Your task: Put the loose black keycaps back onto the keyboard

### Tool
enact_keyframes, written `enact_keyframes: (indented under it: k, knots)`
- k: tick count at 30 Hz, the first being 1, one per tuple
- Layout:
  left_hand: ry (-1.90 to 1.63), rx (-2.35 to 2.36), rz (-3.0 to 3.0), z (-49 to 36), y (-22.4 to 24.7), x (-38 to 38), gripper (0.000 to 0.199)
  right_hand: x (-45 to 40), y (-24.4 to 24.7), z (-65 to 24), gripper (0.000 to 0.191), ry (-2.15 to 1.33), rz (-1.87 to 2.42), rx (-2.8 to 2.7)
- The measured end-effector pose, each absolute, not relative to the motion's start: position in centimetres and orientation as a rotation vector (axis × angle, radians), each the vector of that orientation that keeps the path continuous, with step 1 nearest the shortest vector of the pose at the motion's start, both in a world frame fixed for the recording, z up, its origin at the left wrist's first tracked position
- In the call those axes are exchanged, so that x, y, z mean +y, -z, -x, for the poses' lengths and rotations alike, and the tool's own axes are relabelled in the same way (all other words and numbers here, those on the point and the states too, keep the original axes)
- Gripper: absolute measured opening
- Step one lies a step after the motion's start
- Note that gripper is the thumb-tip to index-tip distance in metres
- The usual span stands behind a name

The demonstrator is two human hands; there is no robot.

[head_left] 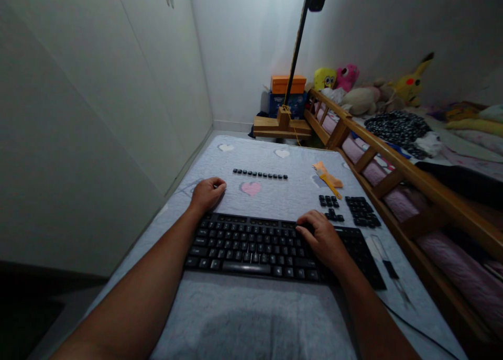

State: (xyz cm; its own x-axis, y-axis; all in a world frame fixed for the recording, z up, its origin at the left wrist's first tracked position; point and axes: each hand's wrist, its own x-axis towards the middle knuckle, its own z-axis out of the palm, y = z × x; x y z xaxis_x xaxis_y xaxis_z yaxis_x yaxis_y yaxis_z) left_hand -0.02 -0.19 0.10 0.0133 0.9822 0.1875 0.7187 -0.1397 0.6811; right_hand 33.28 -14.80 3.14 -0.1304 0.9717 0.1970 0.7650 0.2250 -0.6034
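Observation:
A black keyboard (251,244) lies on the pale blue quilted cover, its top row and right end showing bare sockets. My left hand (208,195) rests just beyond its upper left corner, fingers curled in; whatever they may enclose is hidden. Over the keyboard's right part, my right hand (321,237) has thumb and forefinger close together at the top row; anything between them is too small to make out. A line of small black keycaps (260,174) lies farther back. To the right are more keycaps in a small group (329,200) and a larger block (361,211).
An orange-handled brush (329,184) lies on an orange cloth (334,181). A wire keycap puller (389,268) lies right of the keyboard, near its cable (416,326). A wooden bed rail (393,166) borders the right side; a white wardrobe (98,113) stands left.

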Motion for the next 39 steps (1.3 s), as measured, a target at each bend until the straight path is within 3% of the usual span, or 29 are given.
enact_keyframes:
  k: [39]
  knots:
    - [-0.887,1.749,-1.896,0.03,-0.20,-0.29,0.031,-14.93,-3.29,-33.25,0.005,-0.500,1.579,-1.958]
